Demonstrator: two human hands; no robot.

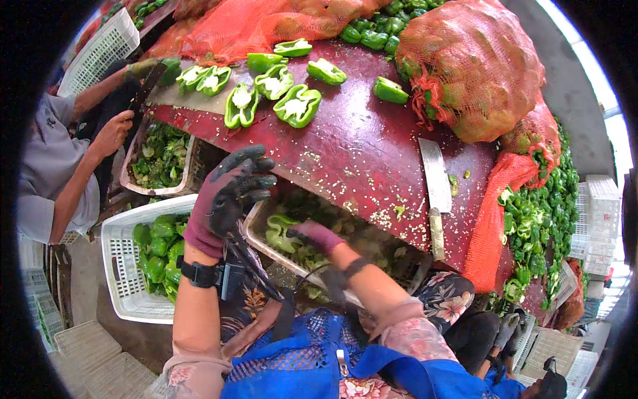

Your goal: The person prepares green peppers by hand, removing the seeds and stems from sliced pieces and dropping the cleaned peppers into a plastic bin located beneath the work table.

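Pepper halves look glossy, the cleaver blade smooth metal.

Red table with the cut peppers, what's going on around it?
A person is at the red table. Their right hand is at a green pepper by the scrap crate, too blurred to tell its grip. Their left hand is raised near the table edge, open and empty. Cut peppers and a knife lie on the table.

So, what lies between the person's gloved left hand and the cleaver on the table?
In the head view, scattered pale seeds lie on the red tabletop between left hand and cleaver.
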